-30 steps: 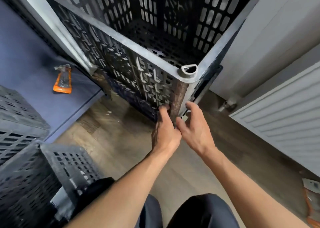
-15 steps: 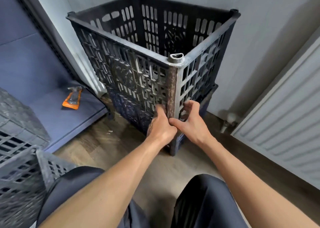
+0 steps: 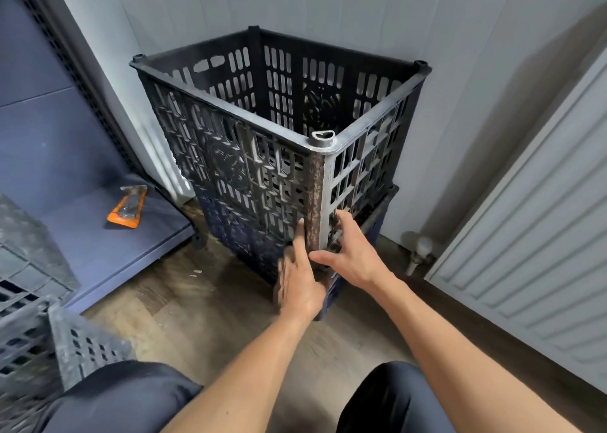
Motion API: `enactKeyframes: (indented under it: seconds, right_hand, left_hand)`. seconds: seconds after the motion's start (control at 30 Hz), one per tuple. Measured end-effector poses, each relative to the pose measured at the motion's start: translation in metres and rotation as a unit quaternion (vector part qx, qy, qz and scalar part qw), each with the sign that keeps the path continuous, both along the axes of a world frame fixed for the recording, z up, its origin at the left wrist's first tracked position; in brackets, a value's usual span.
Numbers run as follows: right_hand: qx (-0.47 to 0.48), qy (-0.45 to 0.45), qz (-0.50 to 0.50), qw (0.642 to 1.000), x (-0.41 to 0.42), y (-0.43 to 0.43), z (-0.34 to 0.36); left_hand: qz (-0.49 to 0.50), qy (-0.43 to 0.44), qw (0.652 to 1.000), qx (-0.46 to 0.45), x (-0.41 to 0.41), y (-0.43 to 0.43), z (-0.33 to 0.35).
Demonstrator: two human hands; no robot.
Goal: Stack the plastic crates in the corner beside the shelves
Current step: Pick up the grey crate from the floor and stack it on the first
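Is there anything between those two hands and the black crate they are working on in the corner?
Nothing visible. The left hand and right hand are both right at the near corner post of the black crate, which already sits on a blue crate in the corner.

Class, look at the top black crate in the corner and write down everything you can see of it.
The top black crate is a tall, open-topped box of dark, dusty plastic with slotted lattice walls and a grey, worn rim with pegs at its corners. It is empty and sits upright on a dark blue crate, near the wall beside the shelf. Its near corner post looks rust-stained. The left hand and right hand touch that post low down, fingers spread.
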State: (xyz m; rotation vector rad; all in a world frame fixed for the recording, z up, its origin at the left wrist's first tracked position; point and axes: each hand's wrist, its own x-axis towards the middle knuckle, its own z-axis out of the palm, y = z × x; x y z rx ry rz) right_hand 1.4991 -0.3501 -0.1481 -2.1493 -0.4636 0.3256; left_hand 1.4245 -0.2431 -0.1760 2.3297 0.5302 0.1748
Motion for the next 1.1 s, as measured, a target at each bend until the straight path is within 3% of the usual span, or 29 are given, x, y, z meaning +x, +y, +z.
enactKeyframes:
  seconds: [0.17, 0.37, 0.63, 0.87, 1.1]
  right_hand:
    - [-0.044, -0.07, 0.001, 0.997, 0.001, 0.002, 0.006]
    - [-0.046, -0.079, -0.028, 0.995, -0.001, 0.001, 0.007]
    - [-0.051, -0.084, -0.032, 0.995, 0.004, 0.0, 0.003]
    - [-0.034, -0.028, 0.017, 0.999, 0.005, -0.001, 0.005]
    - [-0.051, -0.041, 0.006, 0.998, 0.008, 0.001, 0.002]
  left_hand:
    - [-0.002, 0.014, 0.997, 0.08, 0.01, 0.008, -0.008]
    - [-0.029, 0.01, 0.988, 0.148, 0.015, 0.012, -0.011]
    - [-0.039, 0.031, 0.993, 0.106, 0.016, 0.01, -0.009]
    - [-0.047, 0.065, 0.994, 0.078, 0.013, 0.006, -0.004]
    - [-0.057, 0.006, 0.998, 0.011, 0.005, 0.014, 0.005]
